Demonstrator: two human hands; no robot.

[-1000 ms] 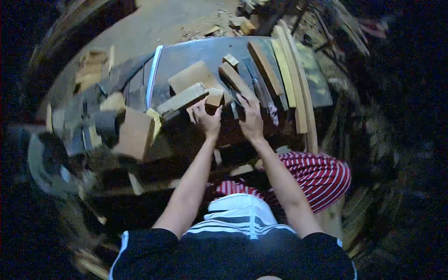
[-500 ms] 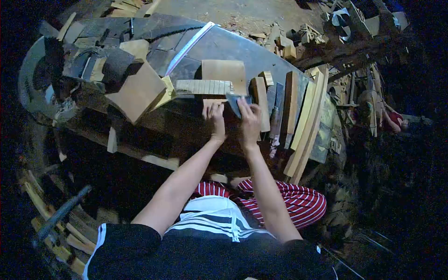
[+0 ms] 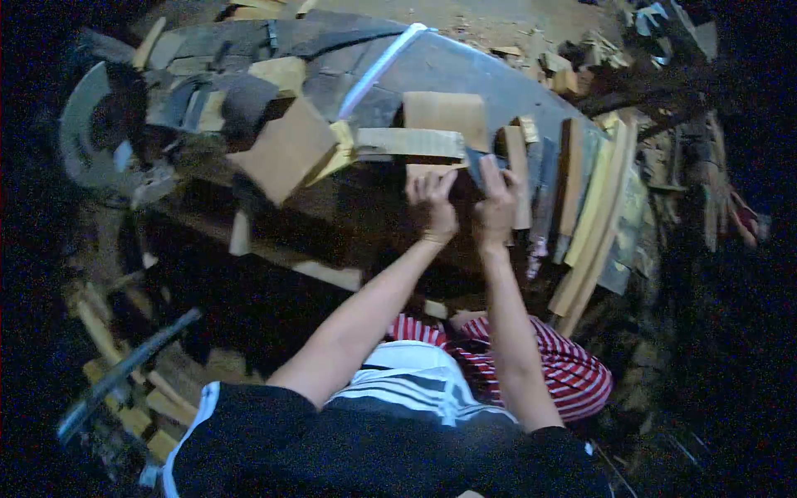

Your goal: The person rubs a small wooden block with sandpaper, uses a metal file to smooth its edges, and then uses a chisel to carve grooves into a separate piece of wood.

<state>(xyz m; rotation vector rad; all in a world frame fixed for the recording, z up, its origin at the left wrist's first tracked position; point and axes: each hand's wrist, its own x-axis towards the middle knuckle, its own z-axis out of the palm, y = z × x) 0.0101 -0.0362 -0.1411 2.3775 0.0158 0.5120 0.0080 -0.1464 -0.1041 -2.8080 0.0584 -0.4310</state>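
Observation:
My left hand [image 3: 432,203] has its fingers bent over the near edge of a light wooden board [image 3: 447,109]. Across that board lies a pale strip [image 3: 411,143] with lines marked on it, just beyond my fingertips. In my right hand [image 3: 496,203] is a dark flat blade-like tool [image 3: 476,164], pressed under the fingers at the right end of the strip. A short wooden bar [image 3: 518,178] lies just right of my right hand.
A large light wooden block [image 3: 286,153] sits left of the board, near a long pale-blue strip [image 3: 380,70]. Several long wooden strips [image 3: 599,224] line the bench's right side. A round grey disc [image 3: 83,137] stands far left. Wood scraps lie beyond the bench.
The whole view has shifted, so bench and hands appear further right. The dark tool now lies closer along the right end of the marked strip, with my right fingers stretched further forward over it.

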